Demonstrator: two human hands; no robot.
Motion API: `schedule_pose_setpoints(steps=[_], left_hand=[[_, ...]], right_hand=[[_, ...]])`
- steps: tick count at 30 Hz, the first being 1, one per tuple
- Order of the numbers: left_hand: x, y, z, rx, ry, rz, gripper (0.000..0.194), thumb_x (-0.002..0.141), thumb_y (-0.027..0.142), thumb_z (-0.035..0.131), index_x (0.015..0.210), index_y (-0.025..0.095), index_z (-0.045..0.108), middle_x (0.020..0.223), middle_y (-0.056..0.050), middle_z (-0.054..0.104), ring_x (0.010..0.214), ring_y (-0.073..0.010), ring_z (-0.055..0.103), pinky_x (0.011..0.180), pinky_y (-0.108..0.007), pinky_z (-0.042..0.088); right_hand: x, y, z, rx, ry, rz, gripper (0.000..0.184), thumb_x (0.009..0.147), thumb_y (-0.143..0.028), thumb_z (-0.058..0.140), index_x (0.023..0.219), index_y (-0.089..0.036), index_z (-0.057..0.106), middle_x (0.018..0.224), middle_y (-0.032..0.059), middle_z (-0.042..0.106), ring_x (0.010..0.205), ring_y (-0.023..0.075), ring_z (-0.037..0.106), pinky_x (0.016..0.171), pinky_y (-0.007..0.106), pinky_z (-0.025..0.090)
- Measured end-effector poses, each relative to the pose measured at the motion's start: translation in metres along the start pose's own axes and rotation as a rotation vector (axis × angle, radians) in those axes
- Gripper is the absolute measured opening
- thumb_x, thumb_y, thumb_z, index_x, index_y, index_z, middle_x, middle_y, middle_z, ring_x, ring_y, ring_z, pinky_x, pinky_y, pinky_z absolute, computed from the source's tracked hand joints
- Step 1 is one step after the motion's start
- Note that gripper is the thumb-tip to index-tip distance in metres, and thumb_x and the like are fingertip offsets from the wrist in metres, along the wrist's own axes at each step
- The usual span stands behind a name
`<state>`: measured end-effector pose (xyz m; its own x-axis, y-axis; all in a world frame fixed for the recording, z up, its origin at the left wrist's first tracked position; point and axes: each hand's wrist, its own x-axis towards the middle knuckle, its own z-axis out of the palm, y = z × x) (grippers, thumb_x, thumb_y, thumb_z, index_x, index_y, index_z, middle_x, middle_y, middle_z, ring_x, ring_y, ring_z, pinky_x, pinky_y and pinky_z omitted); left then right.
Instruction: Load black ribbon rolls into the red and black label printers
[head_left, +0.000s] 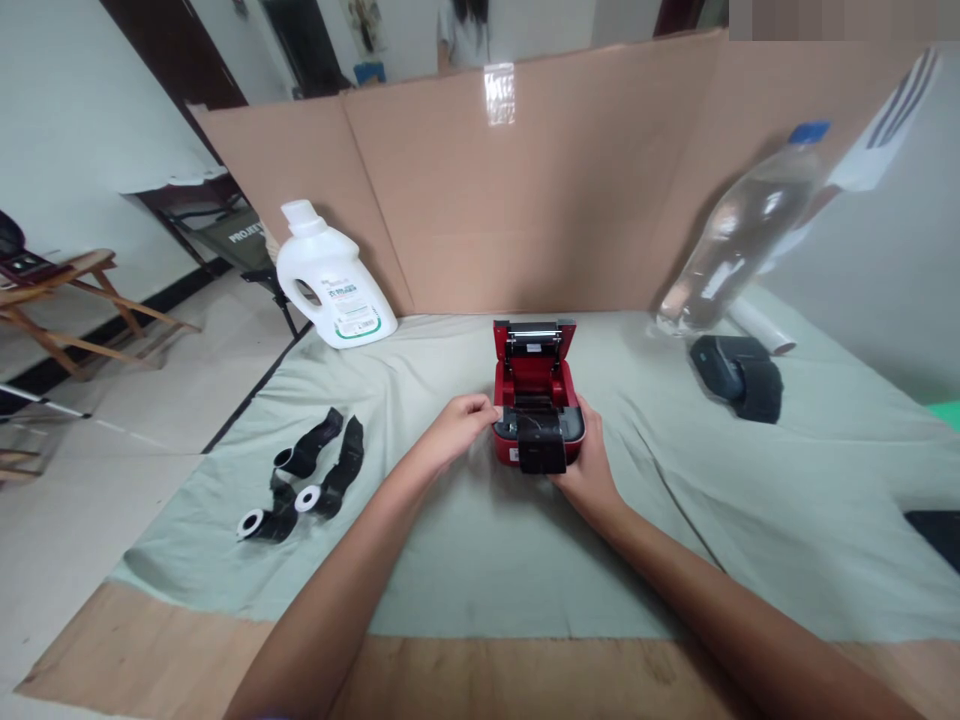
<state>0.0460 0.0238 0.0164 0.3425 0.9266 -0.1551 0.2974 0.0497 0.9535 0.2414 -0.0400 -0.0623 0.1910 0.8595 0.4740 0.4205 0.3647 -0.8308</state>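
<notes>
Printer: bench middle, lid raised, black strip over front.
Left hand: touching printer's left side; grip cannot be told.
Right hand: clamped on printer's right side.
Rolls: near bench's left edge.

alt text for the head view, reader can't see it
A person's left hand and right hand touch an open red and black device on pale green cloth, a black strip hanging over its front. Three black rolls lie at left; a white jug and clear bottle are farther back.
</notes>
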Motion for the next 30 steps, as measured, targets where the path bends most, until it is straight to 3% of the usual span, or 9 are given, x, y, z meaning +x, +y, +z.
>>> schedule_pose_setpoints(steps=[12, 18, 23, 26, 30], left_hand=[[0.004, -0.008, -0.001, -0.044, -0.033, -0.012, 0.035, 0.077, 0.044, 0.064, 0.062, 0.021, 0.042, 0.063, 0.004, 0.038, 0.063, -0.0130, 0.037, 0.064, -0.027, 0.027], [0.011, -0.004, -0.015, 0.178, 0.131, 0.163, 0.026, 0.084, 0.035, 0.053, 0.063, 0.020, 0.050, 0.064, 0.002, 0.049, 0.063, -0.0150, 0.043, 0.063, -0.028, 0.032], [0.022, 0.017, -0.027, 0.335, 0.094, 0.309, 0.023, 0.089, 0.034, 0.055, 0.077, 0.020, 0.069, 0.079, -0.002, 0.069, 0.073, -0.0173, 0.057, 0.069, -0.027, 0.039], [0.035, 0.031, -0.018, 0.446, 0.043, 0.345, 0.020, 0.088, 0.031, 0.058, 0.084, 0.021, 0.074, 0.087, -0.003, 0.075, 0.079, -0.0197, 0.064, 0.073, -0.028, 0.043], [0.057, 0.043, 0.011, 0.609, -0.119, 0.378, 0.023, 0.079, 0.016, 0.062, 0.088, 0.026, 0.080, 0.091, -0.003, 0.078, 0.077, -0.0212, 0.067, 0.070, -0.029, 0.043]], right_hand=[[-0.001, 0.001, 0.000, 0.038, -0.010, 0.028, 0.095, 0.071, -0.043, 0.083, 0.153, -0.026, 0.037, 0.140, 0.0149, 0.047, 0.130, 0.0368, 0.049, 0.109, 0.060, 0.044], [0.000, 0.001, 0.001, 0.029, 0.000, 0.027, 0.095, 0.071, -0.044, 0.084, 0.152, -0.025, 0.037, 0.139, 0.0150, 0.048, 0.130, 0.0371, 0.049, 0.108, 0.060, 0.045], [-0.001, 0.000, 0.001, 0.058, 0.015, 0.038, 0.099, 0.068, -0.048, 0.086, 0.151, -0.028, 0.037, 0.134, 0.0150, 0.049, 0.126, 0.0386, 0.052, 0.103, 0.063, 0.048], [-0.001, 0.002, 0.001, 0.057, 0.016, 0.027, 0.095, 0.070, -0.044, 0.084, 0.151, -0.028, 0.037, 0.136, 0.0149, 0.048, 0.126, 0.0380, 0.051, 0.104, 0.062, 0.048], [-0.002, 0.006, 0.001, 0.022, 0.013, 0.016, 0.092, 0.072, -0.038, 0.079, 0.151, -0.025, 0.036, 0.136, 0.0142, 0.048, 0.125, 0.0370, 0.051, 0.105, 0.061, 0.047]])
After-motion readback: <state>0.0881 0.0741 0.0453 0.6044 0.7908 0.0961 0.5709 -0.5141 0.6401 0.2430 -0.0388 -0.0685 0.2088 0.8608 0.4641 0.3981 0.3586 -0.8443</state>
